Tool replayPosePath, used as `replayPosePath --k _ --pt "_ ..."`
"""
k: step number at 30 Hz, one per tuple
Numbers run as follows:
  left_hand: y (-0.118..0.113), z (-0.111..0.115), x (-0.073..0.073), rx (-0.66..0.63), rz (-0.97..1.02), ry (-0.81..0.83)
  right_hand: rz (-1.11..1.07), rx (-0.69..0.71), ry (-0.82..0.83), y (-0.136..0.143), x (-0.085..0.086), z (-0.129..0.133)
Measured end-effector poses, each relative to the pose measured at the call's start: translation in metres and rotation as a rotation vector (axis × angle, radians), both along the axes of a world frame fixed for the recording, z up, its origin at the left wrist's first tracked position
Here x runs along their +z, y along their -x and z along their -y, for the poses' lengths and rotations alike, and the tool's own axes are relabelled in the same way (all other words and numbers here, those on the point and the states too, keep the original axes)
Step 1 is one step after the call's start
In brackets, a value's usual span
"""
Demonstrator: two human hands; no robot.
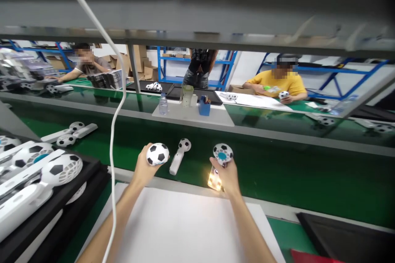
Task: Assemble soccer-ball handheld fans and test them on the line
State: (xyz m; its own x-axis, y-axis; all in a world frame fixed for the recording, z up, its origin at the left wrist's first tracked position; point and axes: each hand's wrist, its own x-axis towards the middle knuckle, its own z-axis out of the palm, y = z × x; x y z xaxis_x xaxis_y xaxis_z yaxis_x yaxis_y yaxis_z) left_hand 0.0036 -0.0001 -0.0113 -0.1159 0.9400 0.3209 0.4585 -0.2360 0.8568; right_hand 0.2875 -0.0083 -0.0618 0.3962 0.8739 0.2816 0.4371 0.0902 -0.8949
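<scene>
My left hand [142,169] is closed around a white ball-shaped fan head [158,154] with black football patches; any handle below it is hidden. In my right hand [227,177] is a football-patterned handheld fan [222,153], its grille and teal centre facing up towards me. Just below that fan, beside my right fingers, a part glows yellow-orange [214,180]. Between my hands, another white handheld fan [180,156] lies on the green belt, its handle pointing towards me. Both hands are held over the far edge of a white sheet [185,230].
Black trays [89,176] stacked with football fans stand at the left. More fans [72,133] lie on the green belt [296,172]. A white cable [112,144] hangs in front. Another black tray [348,234] is at right. Across the belt, co-workers sit and stand; one holds a fan.
</scene>
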Motion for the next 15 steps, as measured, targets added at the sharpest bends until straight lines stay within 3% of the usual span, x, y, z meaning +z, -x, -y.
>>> replayPosePath --k 3,5,10,15 --pt "0.004 -0.013 -0.019 -0.025 0.017 0.075 0.084 -0.057 0.070 -0.001 -0.022 -0.004" --pt "0.006 -0.019 -0.031 -0.006 -0.021 0.095 0.162 -0.071 0.099 0.002 -0.025 -0.002" --pt "0.009 -0.025 -0.061 0.063 -0.237 0.107 0.319 -0.008 0.089 0.029 -0.003 0.011" --pt "0.007 -0.028 -0.081 0.123 -0.407 0.131 0.372 0.314 0.114 0.074 0.010 0.026"
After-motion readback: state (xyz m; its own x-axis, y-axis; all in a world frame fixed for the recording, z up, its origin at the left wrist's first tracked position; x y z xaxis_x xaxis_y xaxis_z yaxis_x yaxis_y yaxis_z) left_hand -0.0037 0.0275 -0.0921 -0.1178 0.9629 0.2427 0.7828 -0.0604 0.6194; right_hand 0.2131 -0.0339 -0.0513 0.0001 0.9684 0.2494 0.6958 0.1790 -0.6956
